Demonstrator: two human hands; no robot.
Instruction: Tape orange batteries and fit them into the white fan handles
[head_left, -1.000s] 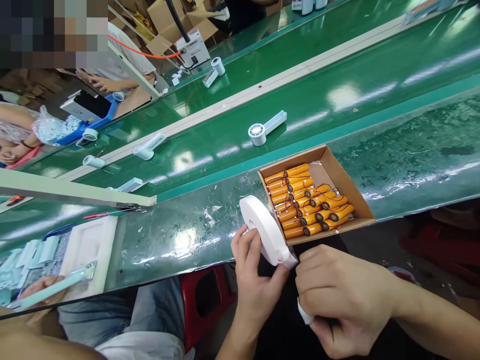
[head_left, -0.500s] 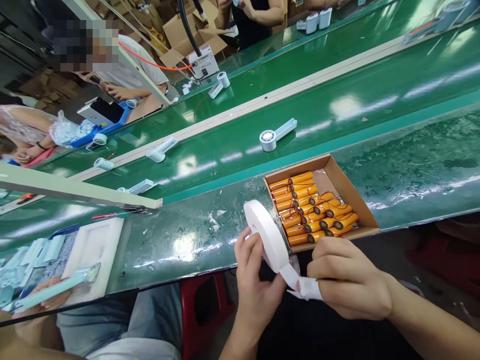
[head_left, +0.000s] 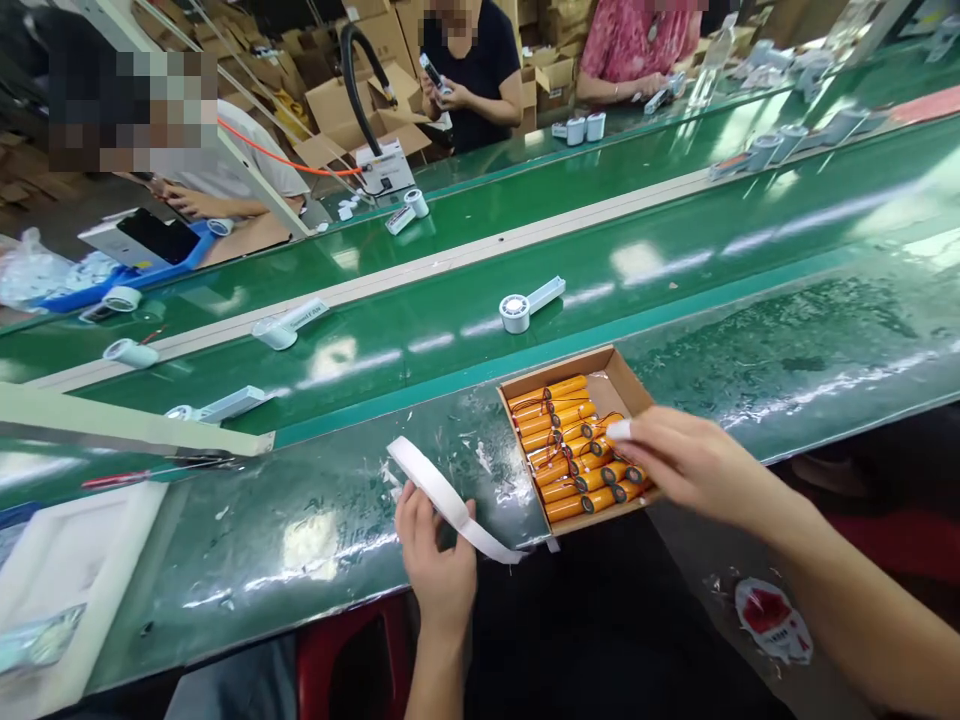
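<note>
Head view: our left hand (head_left: 439, 560) grips tape roll (head_left: 450, 497); right hand (head_left: 686, 462), tape piece (head_left: 619, 430) on fingertip, over batteries (head_left: 577, 462) — piece may fold, snag wires.

The glossy green desk (head_left: 787, 350) carries an open brown cardboard box of orange cylindrical batteries (head_left: 574, 440) at its near edge. A white foam tray (head_left: 67, 560) lies at the near left corner. A red-handled screwdriver (head_left: 131, 477) lies behind it.

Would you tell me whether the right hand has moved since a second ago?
Yes: the right hand left the tape roll and now reaches over the battery box.
</note>
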